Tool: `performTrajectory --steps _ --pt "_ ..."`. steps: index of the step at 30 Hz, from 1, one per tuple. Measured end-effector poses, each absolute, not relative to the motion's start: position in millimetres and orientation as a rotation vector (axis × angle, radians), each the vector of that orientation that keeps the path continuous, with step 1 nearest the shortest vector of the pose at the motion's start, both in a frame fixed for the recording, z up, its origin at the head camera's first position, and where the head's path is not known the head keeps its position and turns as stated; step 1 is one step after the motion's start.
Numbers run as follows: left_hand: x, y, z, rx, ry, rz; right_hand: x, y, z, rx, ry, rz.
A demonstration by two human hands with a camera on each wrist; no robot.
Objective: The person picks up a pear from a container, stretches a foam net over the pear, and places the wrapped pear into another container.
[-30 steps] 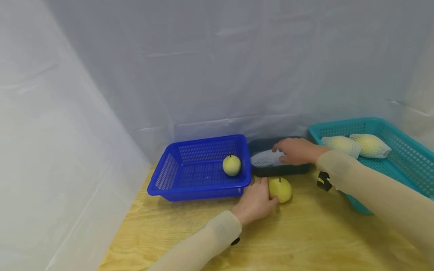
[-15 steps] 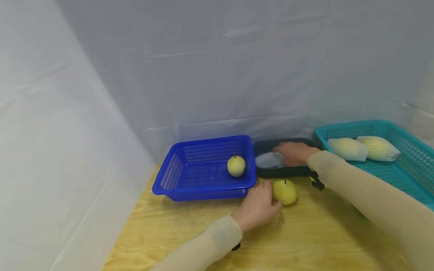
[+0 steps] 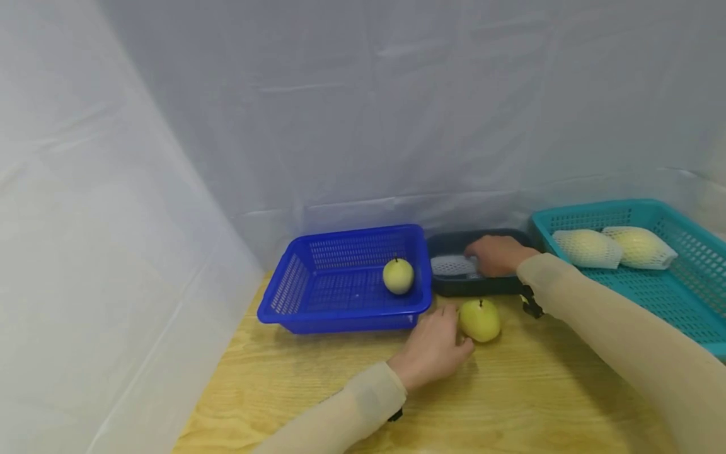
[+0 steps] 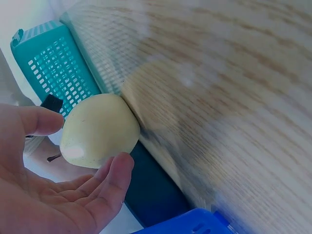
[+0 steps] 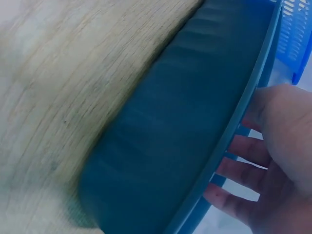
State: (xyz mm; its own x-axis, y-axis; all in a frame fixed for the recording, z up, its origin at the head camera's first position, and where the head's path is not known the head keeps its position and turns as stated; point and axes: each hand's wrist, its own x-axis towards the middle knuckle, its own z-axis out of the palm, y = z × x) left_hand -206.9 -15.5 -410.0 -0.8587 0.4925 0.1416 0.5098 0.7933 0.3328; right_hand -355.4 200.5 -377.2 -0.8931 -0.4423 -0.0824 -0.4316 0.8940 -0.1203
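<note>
Yellow-green pear (image 3: 481,320), rnd, dk stem, nr L hand (image 3: 432,348).

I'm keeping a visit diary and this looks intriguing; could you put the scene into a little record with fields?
Left hand: cupped beside the loose yellow fruit, contact unclear
Right hand: in the dark tray, at the white mesh; grip unclear
Blue basket: one bare fruit
Teal basket: two mesh-wrapped fruits
Surface: wooden tabletop

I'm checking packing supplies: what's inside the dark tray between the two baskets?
White netting shows in the dark tray; the right hand covers part of the interior, so what lies beneath it can't be seen.
</note>
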Motion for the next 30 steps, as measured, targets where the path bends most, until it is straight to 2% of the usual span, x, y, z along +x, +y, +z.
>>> performTrajectory --steps 8,18,30 --pt "-208 -17 -410 -0.830 -2.918 -0.575 -361 213 -379 -0.761 3.108 -0.240" --pt "-209 -19 -414 -0.825 -2.901 -0.627 -342 218 -360 -0.758 3.236 -0.382" --pt "-207 -18 -415 -0.816 -2.918 -0.636 -333 221 -358 -0.627 3.285 -0.532"
